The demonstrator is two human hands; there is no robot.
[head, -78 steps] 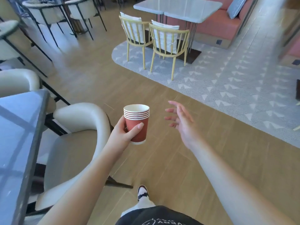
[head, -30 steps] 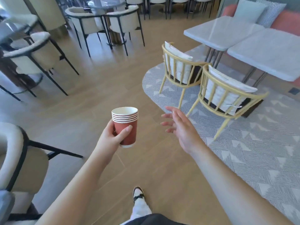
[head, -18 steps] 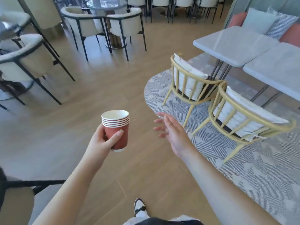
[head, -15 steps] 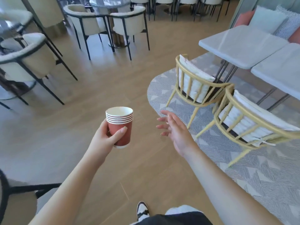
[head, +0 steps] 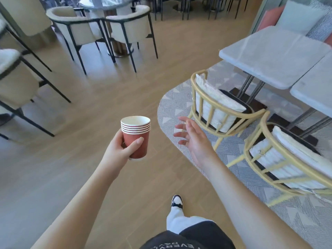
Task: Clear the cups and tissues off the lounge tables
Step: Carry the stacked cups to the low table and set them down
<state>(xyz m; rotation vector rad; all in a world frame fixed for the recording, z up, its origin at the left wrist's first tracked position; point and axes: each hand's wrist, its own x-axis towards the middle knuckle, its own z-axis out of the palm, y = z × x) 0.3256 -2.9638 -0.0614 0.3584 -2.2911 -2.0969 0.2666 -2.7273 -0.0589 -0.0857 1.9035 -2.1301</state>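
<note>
Fingers, left (head: 139,141): curled round cups, thumb across red wall facing camera.
Fingers, right (head: 180,134): spread, relaxed, holding nothing.
Left hand (head: 119,151): gripped cups at chest height, over floor.
Right hand (head: 195,141): held out palm inward, right of cups, apart from them.
Cups (head: 136,136): nested stack, red walls, white rims, upright, top one empty; held in air between both arms, on no table.
Tables (head: 274,56): two pale marble tops, upper right, side by side.
Chairs (head: 218,108): two yellow-framed, white cushions, tucked near tables, on rug.
Rug (head: 179,97): grey, triangle pattern, right of hands.
Floor (head: 89,159): wood planks.
Shoe (head: 177,201): black and white, below hands.
</note>
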